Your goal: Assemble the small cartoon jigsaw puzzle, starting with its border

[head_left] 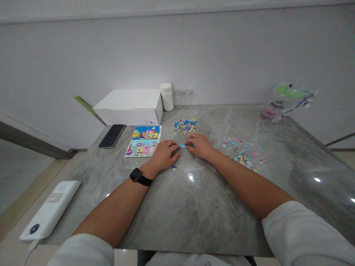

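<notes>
1. Head view: here's the left hand and right hand, fingers curled in around small, light-blue jigsaw pieces between them; whether either pinches, I can't tell.
2. Same view: level edges, gentle fingertip pressure, that's good handling!

There were two cards, two glasses, two piles of puzzle pieces (way too many to count), plus one each: phone, box, canister, bag, smartwatch, white cabled device.

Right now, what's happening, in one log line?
left hand + right hand: at blue puzzle pieces | picture cards: by left hand | phone: on table
</notes>
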`<state>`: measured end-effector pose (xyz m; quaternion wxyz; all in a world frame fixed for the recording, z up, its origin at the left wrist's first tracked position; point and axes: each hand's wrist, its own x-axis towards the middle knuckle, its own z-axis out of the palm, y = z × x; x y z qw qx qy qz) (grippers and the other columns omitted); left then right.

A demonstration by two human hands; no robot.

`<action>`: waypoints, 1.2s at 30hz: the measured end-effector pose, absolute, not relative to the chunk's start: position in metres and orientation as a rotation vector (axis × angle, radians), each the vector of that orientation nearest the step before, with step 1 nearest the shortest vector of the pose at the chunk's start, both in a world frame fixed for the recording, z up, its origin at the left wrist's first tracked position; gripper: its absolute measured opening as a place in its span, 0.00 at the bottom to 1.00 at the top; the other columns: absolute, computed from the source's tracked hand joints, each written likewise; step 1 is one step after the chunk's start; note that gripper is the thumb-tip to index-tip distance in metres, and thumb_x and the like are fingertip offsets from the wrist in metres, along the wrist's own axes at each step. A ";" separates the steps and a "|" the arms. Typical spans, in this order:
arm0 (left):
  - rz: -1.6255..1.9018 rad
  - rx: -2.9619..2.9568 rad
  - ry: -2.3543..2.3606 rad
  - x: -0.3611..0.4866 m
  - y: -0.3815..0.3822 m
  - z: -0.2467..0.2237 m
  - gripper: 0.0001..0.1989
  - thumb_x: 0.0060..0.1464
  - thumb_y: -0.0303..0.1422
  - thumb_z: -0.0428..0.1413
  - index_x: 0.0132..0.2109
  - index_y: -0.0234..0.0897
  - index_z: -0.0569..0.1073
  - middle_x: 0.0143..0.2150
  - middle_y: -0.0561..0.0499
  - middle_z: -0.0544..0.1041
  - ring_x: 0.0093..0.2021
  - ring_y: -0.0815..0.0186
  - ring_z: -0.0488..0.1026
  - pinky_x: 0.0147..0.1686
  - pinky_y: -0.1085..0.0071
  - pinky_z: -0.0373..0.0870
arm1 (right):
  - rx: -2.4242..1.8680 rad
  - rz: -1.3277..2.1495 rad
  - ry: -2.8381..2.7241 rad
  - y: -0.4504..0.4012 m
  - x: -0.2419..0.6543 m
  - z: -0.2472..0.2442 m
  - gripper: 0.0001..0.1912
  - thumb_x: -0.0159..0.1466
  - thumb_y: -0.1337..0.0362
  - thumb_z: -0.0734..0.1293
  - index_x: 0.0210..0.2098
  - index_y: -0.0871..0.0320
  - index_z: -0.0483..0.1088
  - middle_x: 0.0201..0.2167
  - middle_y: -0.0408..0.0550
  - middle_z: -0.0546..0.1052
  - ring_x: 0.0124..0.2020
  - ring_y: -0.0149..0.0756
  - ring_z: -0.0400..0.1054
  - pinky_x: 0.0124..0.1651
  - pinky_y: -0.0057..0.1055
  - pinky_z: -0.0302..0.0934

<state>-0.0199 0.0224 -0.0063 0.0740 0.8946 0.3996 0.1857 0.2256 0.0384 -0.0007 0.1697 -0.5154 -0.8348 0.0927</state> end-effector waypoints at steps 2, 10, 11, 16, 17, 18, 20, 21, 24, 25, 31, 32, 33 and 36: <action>0.534 2.701 1.199 -0.019 0.022 -0.006 0.18 0.66 0.42 0.58 0.60 0.45 0.78 0.58 0.44 0.77 0.58 0.52 0.71 0.61 0.50 0.68 | -1.467 0.266 -2.376 0.038 0.225 0.000 0.09 0.69 0.64 0.71 0.47 0.51 0.83 0.51 0.50 0.81 0.56 0.46 0.72 0.61 0.43 0.61; 0.469 2.765 1.221 -0.018 0.018 -0.001 0.18 0.68 0.43 0.57 0.60 0.45 0.78 0.59 0.44 0.76 0.59 0.50 0.70 0.61 0.48 0.66 | -1.484 0.258 -2.359 0.038 0.224 -0.001 0.08 0.69 0.63 0.72 0.46 0.51 0.83 0.51 0.51 0.80 0.56 0.47 0.72 0.61 0.43 0.61; 0.468 2.766 1.221 -0.018 0.018 -0.001 0.18 0.68 0.43 0.57 0.60 0.45 0.78 0.59 0.44 0.76 0.59 0.50 0.70 0.61 0.48 0.66 | -1.484 0.257 -2.358 0.038 0.224 -0.001 0.08 0.69 0.63 0.72 0.46 0.51 0.83 0.51 0.51 0.80 0.56 0.46 0.72 0.61 0.43 0.61; 0.470 2.761 1.230 -0.018 0.019 -0.001 0.18 0.68 0.44 0.56 0.60 0.45 0.78 0.59 0.43 0.75 0.59 0.50 0.70 0.60 0.49 0.67 | -1.475 0.253 -2.365 0.038 0.225 -0.003 0.09 0.69 0.64 0.72 0.47 0.51 0.83 0.50 0.51 0.81 0.56 0.47 0.72 0.60 0.43 0.61; 0.472 2.754 1.229 -0.018 0.019 -0.002 0.18 0.68 0.44 0.56 0.60 0.45 0.78 0.59 0.43 0.75 0.58 0.51 0.70 0.60 0.49 0.67 | -1.473 0.253 -2.366 0.038 0.225 -0.003 0.09 0.69 0.64 0.72 0.47 0.51 0.83 0.51 0.51 0.81 0.56 0.47 0.72 0.60 0.43 0.61; 0.475 2.746 1.226 -0.018 0.019 -0.002 0.18 0.68 0.44 0.56 0.59 0.44 0.78 0.58 0.43 0.76 0.58 0.51 0.71 0.60 0.49 0.68 | -1.470 0.253 -2.367 0.038 0.224 -0.002 0.09 0.69 0.64 0.71 0.47 0.51 0.83 0.51 0.51 0.81 0.56 0.46 0.72 0.60 0.43 0.61; 0.487 2.728 1.219 -0.018 0.020 -0.002 0.18 0.68 0.43 0.57 0.59 0.44 0.78 0.57 0.43 0.76 0.57 0.51 0.71 0.59 0.50 0.68 | -1.463 0.258 -2.370 0.037 0.224 -0.001 0.09 0.69 0.64 0.71 0.47 0.51 0.83 0.50 0.51 0.81 0.55 0.46 0.73 0.59 0.42 0.62; 0.496 2.719 1.215 -0.018 0.020 -0.002 0.17 0.68 0.43 0.57 0.59 0.44 0.78 0.57 0.43 0.76 0.57 0.51 0.72 0.59 0.50 0.69 | -1.458 0.260 -2.373 0.037 0.224 -0.001 0.09 0.69 0.64 0.71 0.47 0.51 0.83 0.50 0.51 0.81 0.55 0.46 0.73 0.59 0.42 0.62; 0.518 2.696 1.204 -0.018 0.021 -0.002 0.17 0.67 0.43 0.57 0.58 0.44 0.78 0.57 0.44 0.77 0.57 0.52 0.72 0.59 0.50 0.69 | -1.447 0.267 -2.379 0.037 0.223 -0.001 0.09 0.69 0.64 0.71 0.46 0.51 0.83 0.49 0.51 0.81 0.55 0.45 0.73 0.59 0.41 0.62; 0.521 2.692 1.201 -0.018 0.021 -0.002 0.17 0.67 0.42 0.57 0.59 0.44 0.78 0.57 0.44 0.77 0.57 0.52 0.72 0.59 0.50 0.68 | -1.447 0.264 -2.376 0.037 0.223 -0.001 0.09 0.69 0.64 0.71 0.46 0.52 0.83 0.49 0.51 0.81 0.55 0.46 0.72 0.59 0.41 0.61; 0.535 2.694 1.191 -0.018 0.022 -0.003 0.17 0.68 0.42 0.57 0.58 0.42 0.78 0.57 0.44 0.77 0.57 0.52 0.72 0.60 0.51 0.69 | -1.419 0.271 -2.387 0.036 0.223 0.000 0.10 0.68 0.65 0.71 0.48 0.52 0.83 0.49 0.50 0.81 0.56 0.45 0.72 0.60 0.41 0.61; 0.537 2.693 1.191 -0.018 0.022 -0.003 0.16 0.67 0.42 0.57 0.57 0.42 0.78 0.56 0.44 0.77 0.57 0.52 0.72 0.59 0.51 0.69 | -1.416 0.273 -2.388 0.036 0.223 0.000 0.10 0.68 0.65 0.71 0.48 0.52 0.83 0.49 0.51 0.81 0.56 0.45 0.72 0.60 0.41 0.61; 0.540 2.692 1.191 -0.018 0.022 -0.003 0.16 0.67 0.42 0.57 0.58 0.42 0.78 0.56 0.44 0.77 0.57 0.52 0.72 0.59 0.51 0.69 | -1.415 0.273 -2.386 0.036 0.223 0.001 0.10 0.68 0.65 0.71 0.48 0.52 0.83 0.49 0.51 0.81 0.56 0.45 0.72 0.60 0.41 0.61; 0.568 2.682 1.204 -0.018 0.022 -0.002 0.17 0.68 0.41 0.57 0.58 0.42 0.77 0.57 0.43 0.77 0.57 0.52 0.72 0.59 0.51 0.69 | -1.408 0.276 -2.369 0.036 0.223 0.002 0.09 0.68 0.65 0.71 0.47 0.52 0.83 0.48 0.50 0.81 0.56 0.45 0.73 0.61 0.42 0.61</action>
